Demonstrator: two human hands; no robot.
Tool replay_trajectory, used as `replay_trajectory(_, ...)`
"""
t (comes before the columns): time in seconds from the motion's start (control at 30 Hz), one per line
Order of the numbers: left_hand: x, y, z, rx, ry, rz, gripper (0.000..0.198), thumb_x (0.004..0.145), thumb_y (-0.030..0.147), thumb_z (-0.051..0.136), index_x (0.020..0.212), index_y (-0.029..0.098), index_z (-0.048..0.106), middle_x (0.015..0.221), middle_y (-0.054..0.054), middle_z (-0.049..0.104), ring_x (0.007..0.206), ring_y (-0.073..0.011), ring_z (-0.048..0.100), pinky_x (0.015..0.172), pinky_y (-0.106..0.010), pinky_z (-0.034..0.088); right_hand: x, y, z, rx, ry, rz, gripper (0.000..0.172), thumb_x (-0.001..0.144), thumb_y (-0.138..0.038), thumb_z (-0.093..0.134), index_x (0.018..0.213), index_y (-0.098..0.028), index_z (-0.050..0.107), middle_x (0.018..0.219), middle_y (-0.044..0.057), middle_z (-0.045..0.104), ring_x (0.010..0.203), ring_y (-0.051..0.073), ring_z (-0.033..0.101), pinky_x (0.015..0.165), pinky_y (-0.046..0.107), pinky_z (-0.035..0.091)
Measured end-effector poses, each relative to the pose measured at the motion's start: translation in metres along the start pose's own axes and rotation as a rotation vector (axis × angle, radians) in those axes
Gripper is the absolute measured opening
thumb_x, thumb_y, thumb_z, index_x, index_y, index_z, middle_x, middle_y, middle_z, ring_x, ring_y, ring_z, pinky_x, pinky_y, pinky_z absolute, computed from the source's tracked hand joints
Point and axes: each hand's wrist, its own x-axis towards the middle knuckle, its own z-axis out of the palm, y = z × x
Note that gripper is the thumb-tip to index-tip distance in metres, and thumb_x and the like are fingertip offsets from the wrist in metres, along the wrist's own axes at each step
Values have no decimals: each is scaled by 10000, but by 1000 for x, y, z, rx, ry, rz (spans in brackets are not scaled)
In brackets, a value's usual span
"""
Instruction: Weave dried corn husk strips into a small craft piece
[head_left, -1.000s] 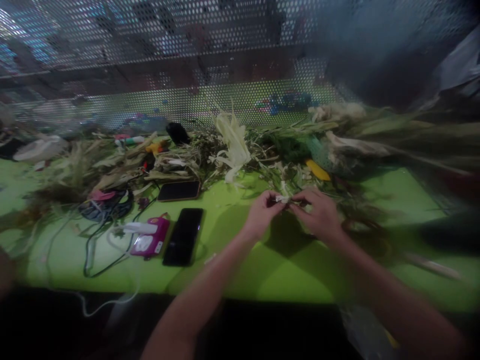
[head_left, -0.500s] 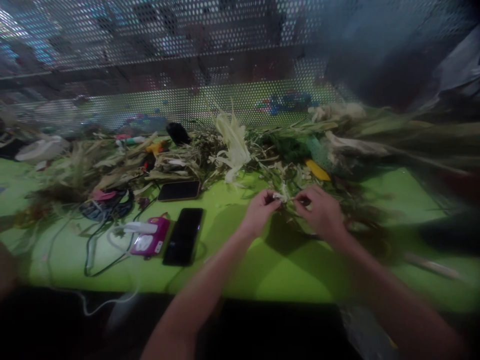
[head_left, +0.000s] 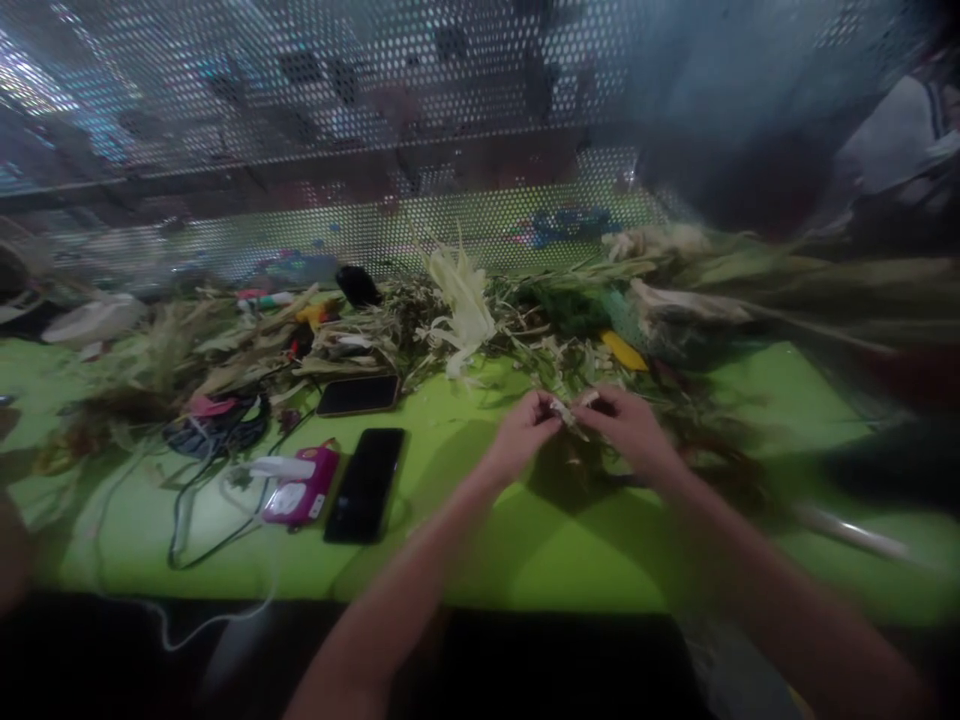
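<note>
My left hand (head_left: 521, 440) and my right hand (head_left: 630, 432) meet over the green table (head_left: 570, 550), just in front of a heap of dried leaves and stalks (head_left: 525, 320). Both hands pinch a small pale strip of plant material (head_left: 570, 410) between their fingertips. The fingers of each hand are curled closed on it. The strip is small and blurred, so its exact shape stays unclear.
Two dark phones (head_left: 365, 484) (head_left: 358, 395) lie left of my hands, beside a pink power bank (head_left: 300, 487) with a white cable (head_left: 225, 480). A perforated metal screen (head_left: 375, 130) stands behind the plant heap. A yellow object (head_left: 624, 351) lies among the leaves.
My hands have drawn slightly closer together and further from me toward the heap, still pinching the pale strip. The camera has tilted a little.
</note>
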Motion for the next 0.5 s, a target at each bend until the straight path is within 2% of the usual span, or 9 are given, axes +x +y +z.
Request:
replay_trajectory(0.17, -3, -4, 2, -77, -36, -190, 219, 764, 336, 712, 867, 166, 622, 848, -23, 618, 773, -133, 532, 737, -266, 378, -2, 0, 3, -96, 110, -172, 157, 792, -351, 675, 774, -196, 697, 759, 23, 674, 692, 179, 602, 646, 306, 474)
replay_trajectory(0.3, -4, -6, 4, 29, -47, -114, 292, 766, 429, 713, 807, 166, 594, 759, 0, 588, 703, -124, 491, 696, -264, 351, -3, 2, 3, -145, 161, -219, 191, 807, -369, 663, 723, -198, 664, 716, 10, 628, 678, 169, 568, 645, 293, 454)
replay_trajectory(0.5, -7, -1, 3, 231, -115, 4, 282, 820, 440, 652, 767, 171, 586, 686, 19, 533, 643, -116, 431, 629, -257, 308, -2, 4, 1, -126, 241, -83, 239, 810, -386, 640, 673, -196, 598, 634, -7, 570, 614, 158, 512, 577, 276, 405)
